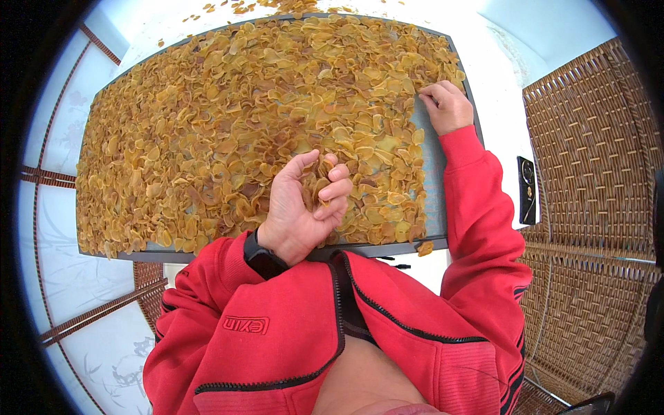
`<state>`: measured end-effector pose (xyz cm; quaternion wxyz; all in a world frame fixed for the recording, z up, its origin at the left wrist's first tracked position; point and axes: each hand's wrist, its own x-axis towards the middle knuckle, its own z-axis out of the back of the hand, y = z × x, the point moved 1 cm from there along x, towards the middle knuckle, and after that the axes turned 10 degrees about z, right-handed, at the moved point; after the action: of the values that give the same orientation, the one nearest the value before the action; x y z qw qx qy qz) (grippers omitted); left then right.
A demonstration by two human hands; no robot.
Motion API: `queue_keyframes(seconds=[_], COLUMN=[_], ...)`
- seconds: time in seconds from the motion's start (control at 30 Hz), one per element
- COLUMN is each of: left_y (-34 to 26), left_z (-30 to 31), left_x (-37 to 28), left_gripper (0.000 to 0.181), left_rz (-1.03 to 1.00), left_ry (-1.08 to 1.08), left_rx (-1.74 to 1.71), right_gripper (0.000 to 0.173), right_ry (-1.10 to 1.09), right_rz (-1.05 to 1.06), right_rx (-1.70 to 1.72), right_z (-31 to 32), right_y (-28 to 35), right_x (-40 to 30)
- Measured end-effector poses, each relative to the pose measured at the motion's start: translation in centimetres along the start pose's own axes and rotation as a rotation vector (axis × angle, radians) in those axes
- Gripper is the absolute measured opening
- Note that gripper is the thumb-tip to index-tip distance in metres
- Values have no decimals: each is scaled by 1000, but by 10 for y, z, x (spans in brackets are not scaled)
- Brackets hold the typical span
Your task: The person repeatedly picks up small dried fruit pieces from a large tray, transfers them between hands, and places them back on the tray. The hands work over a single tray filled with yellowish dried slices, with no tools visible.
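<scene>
My left hand is turned palm up above the near middle of a dark-framed tray. Its fingers curl around several dried amber slices. A dense layer of thin, curled dried slices, yellow to brown, covers most of the tray. Near the tray's right edge, my right hand has its thumb and forefinger brought together beside the border of the slices. Whether a slice is pinched between those fingertips cannot be made out. A grey-blue strip of the tray's bottom shows below that hand.
Loose slices lie on the white table beyond the tray. One slice clump sits at the near right frame. A dark flat object lies at the right. Woven screens and white panels flank the table.
</scene>
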<state>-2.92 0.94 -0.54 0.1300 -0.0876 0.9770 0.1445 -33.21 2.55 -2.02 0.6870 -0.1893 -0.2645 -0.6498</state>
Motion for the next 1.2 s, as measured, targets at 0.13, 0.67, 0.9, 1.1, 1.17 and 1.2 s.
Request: queue_keyframes(seconds=[0.13,0.67,0.9,1.1,1.17,1.2], left_y=[0,3,7,9,9,9], left_z=[1,0,-6,-4,-4,-4], left_x=[-1,-1,0,1,2,2], left_gripper=[19,19,21,25,25,25], left_rz=[6,4,66,77,92,100], left_ry=[-6,-14,19,46,15,-1], left_rx=[13,56,136,186,201,210], right_gripper=[7,9,10,17,19,20], right_ry=[-23,57,-77,174,270,316], right_rz=[-58,-180,-192,144,190,213], right_rx=[100,59,310,964,995,1011], right_z=[0,-3,4,61,68,69], right_y=[3,-3,9,106,128,133], right_x=[1,1,6,27,24,23])
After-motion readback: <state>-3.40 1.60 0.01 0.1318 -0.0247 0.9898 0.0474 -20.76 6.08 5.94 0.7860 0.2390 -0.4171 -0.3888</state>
